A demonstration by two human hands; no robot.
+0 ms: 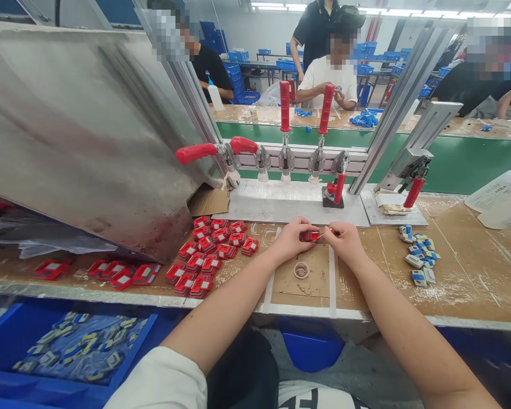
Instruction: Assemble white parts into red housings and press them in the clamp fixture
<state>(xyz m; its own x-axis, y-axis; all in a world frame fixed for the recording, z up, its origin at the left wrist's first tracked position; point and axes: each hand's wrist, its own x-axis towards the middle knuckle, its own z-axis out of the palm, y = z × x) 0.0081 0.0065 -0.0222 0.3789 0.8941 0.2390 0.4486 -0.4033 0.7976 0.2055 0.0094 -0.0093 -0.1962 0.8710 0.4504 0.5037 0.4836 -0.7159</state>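
Red casing is gripped by the left hand; the right hand pinches a thin stick beside it

Green surface; white squeeze bottle

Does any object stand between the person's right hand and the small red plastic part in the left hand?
Only a thin, pale stick, apparently pinched by the right hand, spans the gap to the small red plastic part; nothing else visible intervenes.
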